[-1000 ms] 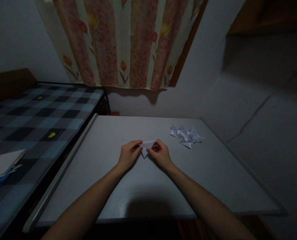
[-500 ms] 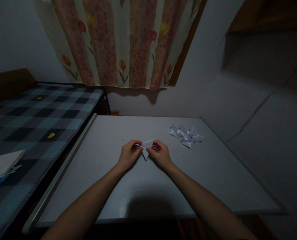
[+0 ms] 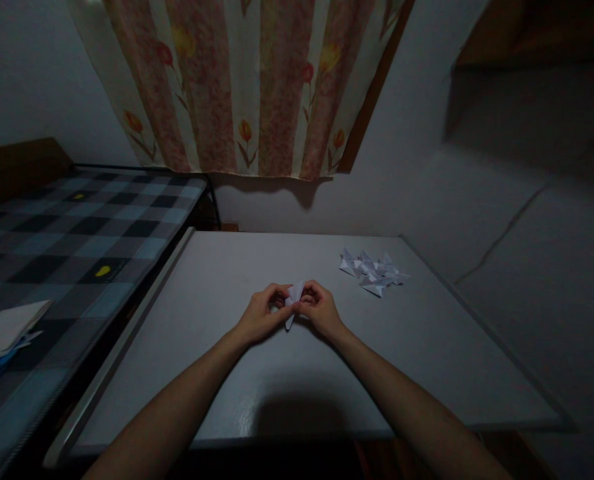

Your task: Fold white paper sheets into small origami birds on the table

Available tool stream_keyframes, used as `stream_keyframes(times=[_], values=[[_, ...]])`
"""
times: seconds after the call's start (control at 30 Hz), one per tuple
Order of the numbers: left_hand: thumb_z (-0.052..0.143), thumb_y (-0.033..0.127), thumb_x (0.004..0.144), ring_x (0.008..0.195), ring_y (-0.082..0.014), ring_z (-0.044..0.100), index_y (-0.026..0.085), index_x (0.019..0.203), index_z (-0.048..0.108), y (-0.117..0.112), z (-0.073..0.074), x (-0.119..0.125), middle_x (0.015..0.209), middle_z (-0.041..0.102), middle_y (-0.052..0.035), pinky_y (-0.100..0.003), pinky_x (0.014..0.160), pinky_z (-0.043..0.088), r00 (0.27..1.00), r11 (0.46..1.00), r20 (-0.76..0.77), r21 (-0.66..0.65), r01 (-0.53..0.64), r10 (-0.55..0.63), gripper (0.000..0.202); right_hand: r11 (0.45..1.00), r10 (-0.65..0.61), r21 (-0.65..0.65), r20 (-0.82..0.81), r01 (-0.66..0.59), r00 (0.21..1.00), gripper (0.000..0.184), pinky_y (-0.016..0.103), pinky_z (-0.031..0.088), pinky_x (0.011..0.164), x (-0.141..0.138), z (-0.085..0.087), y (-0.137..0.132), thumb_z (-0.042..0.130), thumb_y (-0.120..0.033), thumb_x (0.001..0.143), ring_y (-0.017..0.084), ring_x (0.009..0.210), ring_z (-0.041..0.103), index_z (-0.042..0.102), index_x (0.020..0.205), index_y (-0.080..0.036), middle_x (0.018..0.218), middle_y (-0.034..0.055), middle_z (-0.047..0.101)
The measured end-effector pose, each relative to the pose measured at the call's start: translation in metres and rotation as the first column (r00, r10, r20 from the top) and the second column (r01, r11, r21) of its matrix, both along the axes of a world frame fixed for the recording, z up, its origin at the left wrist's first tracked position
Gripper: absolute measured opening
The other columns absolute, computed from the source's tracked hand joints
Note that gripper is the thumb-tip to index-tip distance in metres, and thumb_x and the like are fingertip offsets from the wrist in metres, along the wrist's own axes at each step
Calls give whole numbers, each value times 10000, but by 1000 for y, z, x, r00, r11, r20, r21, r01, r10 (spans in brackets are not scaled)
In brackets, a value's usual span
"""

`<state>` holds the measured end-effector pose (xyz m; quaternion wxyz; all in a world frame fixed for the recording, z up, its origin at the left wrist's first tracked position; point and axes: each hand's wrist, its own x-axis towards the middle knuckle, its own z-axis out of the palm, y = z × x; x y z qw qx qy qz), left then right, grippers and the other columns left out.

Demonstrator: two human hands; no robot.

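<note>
Above the middle of the white table (image 3: pixel 217 267), a folded piece of white paper (image 3: pixel 295 292) is pinched between both hands. My left hand (image 3: pixel 264 312) grips its left side, fingers closed. My right hand (image 3: pixel 321 308) has closed on its right side, and the two thumbs meet in front of the paper. One narrow point sticks out below the thumbs, and a pleated part fans upward. The fingers hide some of the folds. To the right, a cluster of several folded white paper pieces (image 3: pixel 374 270) lies on the table.
On the left stands a bed with a checked cover (image 3: pixel 141 227), holding a stack of pale and blue items (image 3: pixel 11 330). A flowered curtain (image 3: pixel 247 87) hangs behind the table. A wooden shelf (image 3: pixel 541 33) juts out at upper right, and a wall borders the table's right side.
My hands have drawn closer together, with the thumbs now meeting. The paper between them has become narrower and more gathered, and its lower point has dropped slightly. The cluster has not moved.
</note>
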<state>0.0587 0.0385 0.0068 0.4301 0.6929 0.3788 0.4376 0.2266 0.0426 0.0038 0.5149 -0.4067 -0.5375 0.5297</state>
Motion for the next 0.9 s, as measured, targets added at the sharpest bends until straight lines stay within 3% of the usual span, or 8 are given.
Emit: stream_keyframes(times=[0.2,0.53,0.73,0.9], values=[[776,233,619,766,-138,591,179,929,555,-1,-2,1,872,660,-18,-268,712,469,998,996,4,-69,64,-64,384,998,61,-30,-20,-61,998,380,287,521,615,1,-3,2,815,-336,557,153,641,635,540,792,-220,745,-20,670],[786,230,605,610,-91,563,181,913,460,2,-6,3,746,604,29,-224,591,467,971,954,221,-259,151,-94,451,994,102,-38,-21,-103,995,445,318,549,639,0,0,-1,824,-348,559,183,716,676,549,884,-217,870,29,699],[783,306,605,642,-101,593,177,936,510,6,-4,2,846,656,-17,-222,599,463,908,921,416,-337,197,-42,449,1000,17,5,-10,-17,1000,362,311,541,670,3,0,1,786,-351,614,173,717,667,578,882,-224,817,7,692],[728,327,648,691,-154,633,150,995,635,11,-3,-1,805,692,-48,-281,649,499,903,913,423,-394,108,76,400,998,-20,64,31,18,999,291,357,530,781,3,1,2,741,-364,674,184,815,665,667,915,-219,954,48,709]])
